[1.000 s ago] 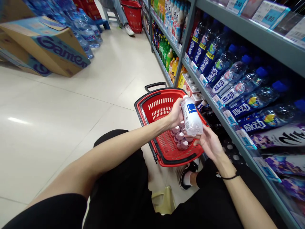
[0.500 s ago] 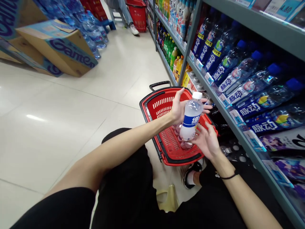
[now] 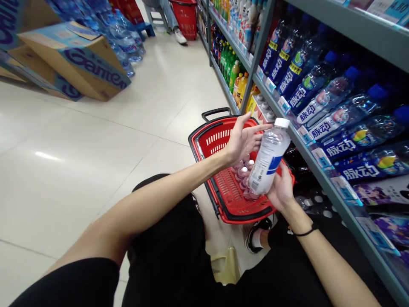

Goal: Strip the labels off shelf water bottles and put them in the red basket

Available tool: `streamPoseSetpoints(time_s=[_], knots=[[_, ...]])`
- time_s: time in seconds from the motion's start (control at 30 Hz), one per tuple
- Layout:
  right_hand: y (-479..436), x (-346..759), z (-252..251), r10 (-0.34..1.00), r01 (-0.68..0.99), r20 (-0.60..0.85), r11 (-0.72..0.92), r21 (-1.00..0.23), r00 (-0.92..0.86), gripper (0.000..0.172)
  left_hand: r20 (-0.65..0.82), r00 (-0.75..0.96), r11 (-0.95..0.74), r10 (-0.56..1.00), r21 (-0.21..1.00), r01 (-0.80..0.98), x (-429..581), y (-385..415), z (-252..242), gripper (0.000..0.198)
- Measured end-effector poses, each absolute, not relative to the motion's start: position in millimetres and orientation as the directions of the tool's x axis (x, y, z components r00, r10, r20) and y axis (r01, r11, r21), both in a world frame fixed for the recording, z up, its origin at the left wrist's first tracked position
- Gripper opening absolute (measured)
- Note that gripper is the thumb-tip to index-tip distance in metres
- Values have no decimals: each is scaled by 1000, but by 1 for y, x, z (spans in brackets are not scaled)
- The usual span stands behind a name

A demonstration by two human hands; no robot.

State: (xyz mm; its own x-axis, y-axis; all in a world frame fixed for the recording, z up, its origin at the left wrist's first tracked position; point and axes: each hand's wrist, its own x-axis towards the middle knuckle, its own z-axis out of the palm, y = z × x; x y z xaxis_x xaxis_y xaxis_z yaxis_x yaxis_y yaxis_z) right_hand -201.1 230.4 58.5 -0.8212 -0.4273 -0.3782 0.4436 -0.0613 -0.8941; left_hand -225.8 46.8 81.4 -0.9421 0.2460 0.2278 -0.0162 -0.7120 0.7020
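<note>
A clear drink bottle [image 3: 270, 157] with a white cap and a blue label band is held tilted above the red shopping basket [image 3: 223, 216]. My right hand [image 3: 283, 187] grips its lower right side, with the fingers partly hidden behind it. To the bottle's left, my left hand [image 3: 243, 140] is open, fingers stretched out and the palm facing it. The index fingertip reaches the bottle's neck; whether it touches, I cannot tell. Several small bottles with white caps [image 3: 244, 169] stand in the basket, partly covered by the held one.
Shelves with slanted rows of blue-capped bottles [image 3: 340, 117] run along my right. Water cartons [image 3: 76, 59] are stacked at the far left. A person's shoe [image 3: 180, 37] and another red basket [image 3: 184, 19] are up the aisle. A yellowish stool [image 3: 228, 264] is between my legs.
The bottle has moved to the right and turned, so its fine-print side and barcode now show. My left hand has moved out from behind it; my right hand supports it from the right.
</note>
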Motion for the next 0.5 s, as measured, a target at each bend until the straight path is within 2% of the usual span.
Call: streamPoseSetpoints(time_s=[0.13, 0.27, 0.37, 0.5], knots=[[232, -201, 56, -423, 450, -372, -96, -888, -826, 68, 244, -941, -608, 233, 792, 54, -225, 52, 79, 76], [239, -202, 50, -318, 330, -295, -61, -942, -901, 53, 408, -901, -426, 149, 848, 314, -220, 59, 83, 51], [244, -206, 43, -238, 300, -292, 2, -954, -926, 47, 493, -837, -157, 238, 870, 467, -218, 51, 88, 40], [250, -211, 23, -240, 294, -291, 25, -955, -926, 43, 446, -817, 80, 364, 859, 505, -228, 31, 90, 36]])
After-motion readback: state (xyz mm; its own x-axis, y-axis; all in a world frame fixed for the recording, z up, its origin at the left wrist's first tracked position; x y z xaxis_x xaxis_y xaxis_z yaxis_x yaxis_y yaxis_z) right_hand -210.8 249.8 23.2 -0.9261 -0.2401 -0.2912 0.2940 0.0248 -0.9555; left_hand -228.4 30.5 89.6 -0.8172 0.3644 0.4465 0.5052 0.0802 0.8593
